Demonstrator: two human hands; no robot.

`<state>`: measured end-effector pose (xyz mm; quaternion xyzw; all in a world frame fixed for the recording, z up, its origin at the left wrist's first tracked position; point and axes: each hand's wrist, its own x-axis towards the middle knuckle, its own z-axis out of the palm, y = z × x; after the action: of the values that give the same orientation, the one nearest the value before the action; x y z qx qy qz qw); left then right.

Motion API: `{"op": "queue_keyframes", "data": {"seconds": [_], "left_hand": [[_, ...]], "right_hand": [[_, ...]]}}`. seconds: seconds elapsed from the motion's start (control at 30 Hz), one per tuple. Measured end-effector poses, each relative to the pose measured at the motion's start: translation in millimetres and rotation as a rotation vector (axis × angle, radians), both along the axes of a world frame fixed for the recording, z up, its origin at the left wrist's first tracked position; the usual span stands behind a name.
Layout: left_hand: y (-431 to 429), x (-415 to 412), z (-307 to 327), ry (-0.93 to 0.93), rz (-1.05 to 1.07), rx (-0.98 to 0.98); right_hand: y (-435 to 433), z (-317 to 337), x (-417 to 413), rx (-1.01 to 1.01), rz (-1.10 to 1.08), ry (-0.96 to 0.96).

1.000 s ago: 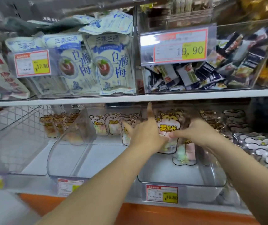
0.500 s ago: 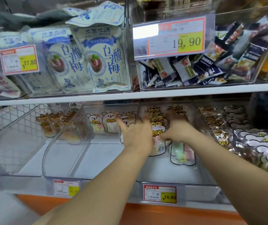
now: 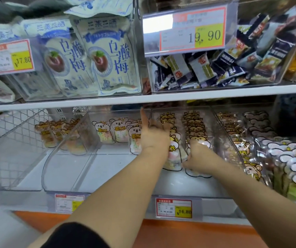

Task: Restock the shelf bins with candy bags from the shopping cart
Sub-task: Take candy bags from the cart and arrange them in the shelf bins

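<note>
Both hands have shifted inside the clear plastic shelf bin [image 3: 175, 185] over the past half second. The right hand [image 3: 197, 154] has come forward to the front of the right-hand row, and the left hand [image 3: 154, 138] now lifts its index finger toward the white shelf edge [image 3: 143, 100] above. The right hand's fingers [image 3: 192, 144] curl over the top of the front candy bag [image 3: 204, 143], a clear animal-shaped pouch with a yellow cartoon face and pastel sweets, and grip it with the thumb beneath. The left hand's other fingers lie forward against the left row of the same bags [image 3: 166, 117]; whether they pinch one cannot be told, since the back of the hand hides them. The bags stand in two rows in the back half of the bin, above the red-and-yellow price tag [image 3: 173, 208] marked 16.80; the shopping cart is out of view. The front of the bin is bare, so nothing props the rows, and a loose release could send the slick pouches sliding or toppling forward. A bag could also lean into the other row and muddle the facing. The raised finger sits close under the white shelf edge and may catch it on withdrawal.
</note>
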<state>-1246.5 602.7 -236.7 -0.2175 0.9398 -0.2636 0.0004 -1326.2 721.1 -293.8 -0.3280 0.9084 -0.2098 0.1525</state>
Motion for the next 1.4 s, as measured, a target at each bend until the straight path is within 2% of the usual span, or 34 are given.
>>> {"op": "queue_keyframes", "data": {"seconds": [0.17, 0.3, 0.37, 0.5, 0.6, 0.7, 0.8, 0.9, 0.97, 1.1, 1.2, 1.4], "left_hand": [[-9, -2, -6, -0.012, 0.007, 0.017], [-11, -5, -11, 0.018, 0.023, 0.026], [-12, -5, -13, 0.054, 0.016, 0.033], [-8, -2, -7, 0.04, 0.022, -0.011], [-1, 0, -4, 0.069, -0.006, -0.022], [9, 13, -5, 0.13, -0.148, 0.02], [17, 26, -17, -0.049, -0.308, 0.144], [18, 28, -21, -0.215, -0.223, 0.347], [23, 26, -20, -0.308, -0.18, 0.372], [30, 19, -28, -0.4, -0.162, 0.396], [29, 12, -38, -0.456, -0.145, 0.371], [27, 7, -51, -0.413, -0.058, 0.184]], "right_hand": [[-18, -24, 4, 0.054, 0.074, -0.01], [-21, -28, -3, -0.104, -0.048, -0.08], [-24, -30, -8, -0.087, -0.071, -0.029], [-24, -16, -8, 0.07, -0.06, 0.117], [-23, -12, -9, -0.003, -0.092, 0.089], [-20, -10, -7, -0.08, -0.082, 0.012], [-12, 2, -3, -0.075, -0.043, 0.054], [1, 2, -1, 0.051, -0.029, 0.122], [11, -4, 1, 0.192, 0.015, 0.115], [16, -11, 6, 0.32, 0.097, 0.032], [11, -16, 6, 0.272, 0.075, 0.081], [13, -30, 7, 0.23, 0.026, 0.176]]}}
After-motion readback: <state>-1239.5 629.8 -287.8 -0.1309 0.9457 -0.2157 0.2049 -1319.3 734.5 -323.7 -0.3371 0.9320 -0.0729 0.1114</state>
